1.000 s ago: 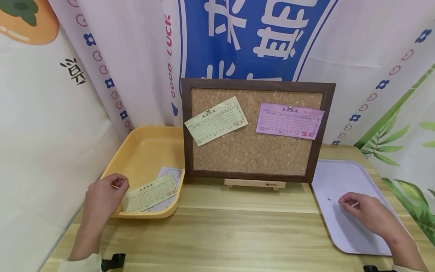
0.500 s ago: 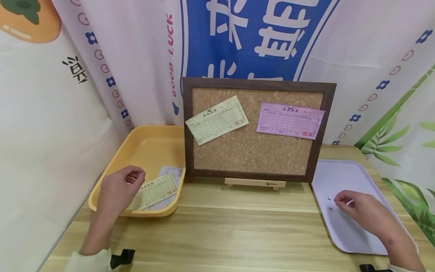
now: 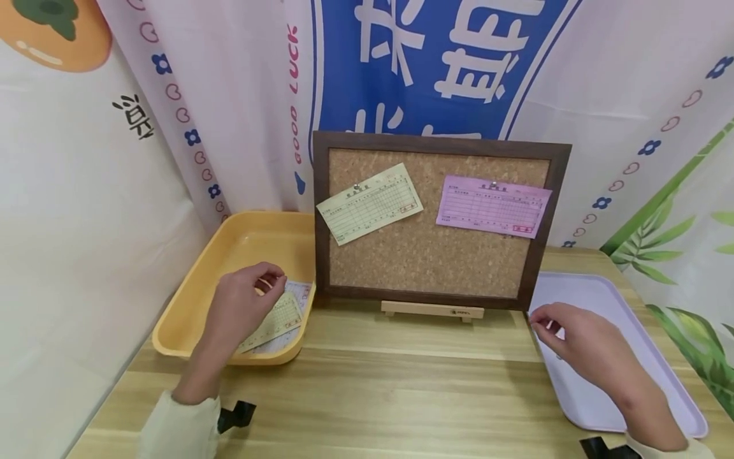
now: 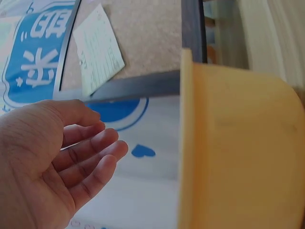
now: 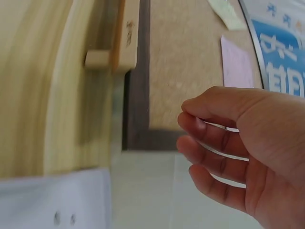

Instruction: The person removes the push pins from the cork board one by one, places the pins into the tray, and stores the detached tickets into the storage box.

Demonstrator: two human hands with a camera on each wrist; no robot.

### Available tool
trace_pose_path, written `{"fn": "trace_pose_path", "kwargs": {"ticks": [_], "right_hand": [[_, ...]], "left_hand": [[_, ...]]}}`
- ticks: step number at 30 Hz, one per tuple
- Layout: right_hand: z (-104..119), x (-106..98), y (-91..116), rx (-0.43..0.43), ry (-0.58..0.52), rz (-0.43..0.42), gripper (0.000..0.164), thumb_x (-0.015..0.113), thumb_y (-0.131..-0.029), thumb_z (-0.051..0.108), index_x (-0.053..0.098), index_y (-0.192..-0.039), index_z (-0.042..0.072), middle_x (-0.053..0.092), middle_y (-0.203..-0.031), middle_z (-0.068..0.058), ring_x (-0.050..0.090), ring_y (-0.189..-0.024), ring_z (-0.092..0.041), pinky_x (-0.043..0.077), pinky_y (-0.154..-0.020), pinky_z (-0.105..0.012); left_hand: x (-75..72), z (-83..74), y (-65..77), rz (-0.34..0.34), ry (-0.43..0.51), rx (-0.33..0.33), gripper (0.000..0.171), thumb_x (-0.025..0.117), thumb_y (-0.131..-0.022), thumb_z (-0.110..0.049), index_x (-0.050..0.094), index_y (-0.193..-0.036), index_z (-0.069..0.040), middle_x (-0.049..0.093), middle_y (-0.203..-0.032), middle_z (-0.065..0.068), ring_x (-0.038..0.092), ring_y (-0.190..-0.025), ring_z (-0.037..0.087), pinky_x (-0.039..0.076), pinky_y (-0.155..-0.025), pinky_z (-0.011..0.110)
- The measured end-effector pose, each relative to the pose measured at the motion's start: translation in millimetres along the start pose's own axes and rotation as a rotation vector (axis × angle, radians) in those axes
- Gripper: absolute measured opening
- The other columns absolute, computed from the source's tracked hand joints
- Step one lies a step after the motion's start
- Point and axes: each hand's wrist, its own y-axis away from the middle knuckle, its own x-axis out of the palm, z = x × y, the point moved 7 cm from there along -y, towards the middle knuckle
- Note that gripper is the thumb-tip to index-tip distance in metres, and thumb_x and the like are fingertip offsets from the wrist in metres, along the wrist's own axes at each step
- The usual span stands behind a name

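Note:
My left hand [image 3: 243,303] hovers over the yellow tray [image 3: 183,299], fingers loosely curled, with nothing visible in them in the left wrist view. Partly behind it, a yellow-green printed slip [image 3: 285,317] lies on a white slip [image 3: 281,342] in that tray. My right hand [image 3: 593,350] is over the left edge of the lilac tray [image 3: 622,299]. Its thumb and index tips meet; I cannot tell whether something small is between them. Two small metal pins [image 5: 57,217] lie on the lilac tray. Pinned on the framed corkboard [image 3: 424,268] are a tilted yellow-green slip [image 3: 369,204] and a pink slip [image 3: 494,207].
The corkboard leans upright on a small wooden stand [image 3: 431,310], between the two trays. Bare wood-grain tabletop [image 3: 401,382] stretches before it. A printed curtain [image 3: 246,115] hangs close behind the board.
My left hand has moved right across the yellow tray, toward the board. My right hand has moved left, from beside the pins to the lilac tray's edge. The pinned slips stay put.

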Motion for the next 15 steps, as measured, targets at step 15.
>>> {"fn": "trace_pose_path", "kwargs": {"ticks": [15], "right_hand": [[66.5, -6.9, -47.6, -0.262, -0.007, -0.181, 0.013, 0.083, -0.083, 0.008, 0.076, -0.092, 0.015, 0.069, -0.083, 0.007, 0.064, -0.07, -0.008, 0.054, -0.058, -0.032]], "left_hand": [[30.7, -32.0, -39.4, -0.003, 0.047, 0.078, 0.031, 0.074, -0.094, -0.014, 0.068, -0.122, -0.001, 0.07, -0.1, 0.012, 0.069, -0.084, 0.027, 0.057, -0.072, 0.046]]}}
